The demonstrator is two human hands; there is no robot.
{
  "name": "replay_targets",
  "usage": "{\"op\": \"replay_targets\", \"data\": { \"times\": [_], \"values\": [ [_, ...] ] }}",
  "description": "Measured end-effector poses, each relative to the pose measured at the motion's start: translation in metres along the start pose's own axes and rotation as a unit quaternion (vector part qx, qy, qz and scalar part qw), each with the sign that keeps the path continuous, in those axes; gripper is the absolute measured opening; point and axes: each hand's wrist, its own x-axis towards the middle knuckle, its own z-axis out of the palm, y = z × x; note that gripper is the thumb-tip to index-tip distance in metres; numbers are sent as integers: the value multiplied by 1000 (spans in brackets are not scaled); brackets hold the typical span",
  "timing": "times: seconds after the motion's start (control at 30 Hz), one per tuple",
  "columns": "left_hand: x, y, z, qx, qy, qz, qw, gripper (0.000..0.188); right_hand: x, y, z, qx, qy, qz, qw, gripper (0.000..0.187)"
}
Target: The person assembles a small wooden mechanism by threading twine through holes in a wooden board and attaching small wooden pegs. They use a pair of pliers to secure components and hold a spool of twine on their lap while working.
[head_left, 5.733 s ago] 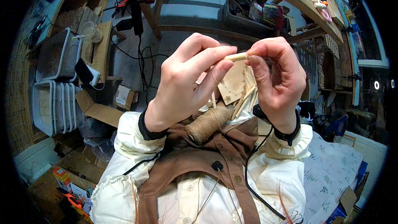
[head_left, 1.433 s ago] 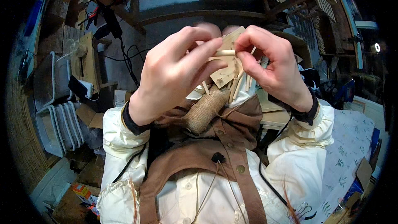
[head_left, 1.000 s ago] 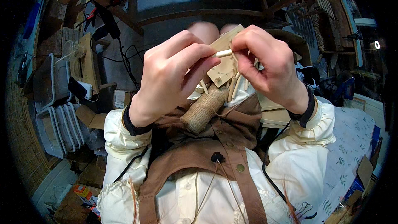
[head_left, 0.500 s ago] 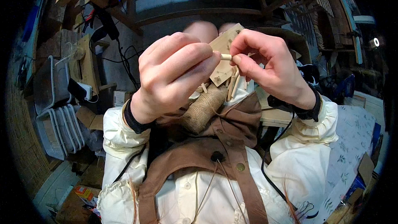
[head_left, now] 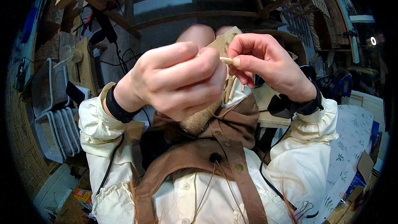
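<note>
A short pale wooden dowel (head_left: 226,60) spans the gap between my two hands above my lap. My left hand (head_left: 178,79) is closed with its fingers curled, gripping one end and covering most of that side. The thumb and forefinger of my right hand (head_left: 269,62) pinch the other end. Below them, a flat wooden board (head_left: 224,39) with dark spots rests on my lap, partly behind the hands. Several more dowels (head_left: 230,88) lie on white cloth beside it. A ball of brown twine (head_left: 200,120) sits under my left hand, largely hidden.
White wire-framed plastic bins (head_left: 58,132) are stacked at the left, near a wooden stand (head_left: 83,64) and dark cables. A wooden bench frame (head_left: 195,15) crosses the far side. At the right lies a leaf-patterned white sheet (head_left: 348,157).
My left hand has turned and come inward and lower, now covering more of the twine. My right hand has shifted slightly left, still pinching the dowel.
</note>
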Motion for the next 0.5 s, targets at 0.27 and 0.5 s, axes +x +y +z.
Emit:
{"op": "replay_targets", "data": {
  "times": [0.27,0.5],
  "values": [
    [2,2,11,-97,-93,-246,960,28,-1,-11,-1,-361,158,-185,900,8],
    [3,0,20,-100,1,-247,964,28,2,-12,-6,-383,165,-240,877,7]
  ]
}}
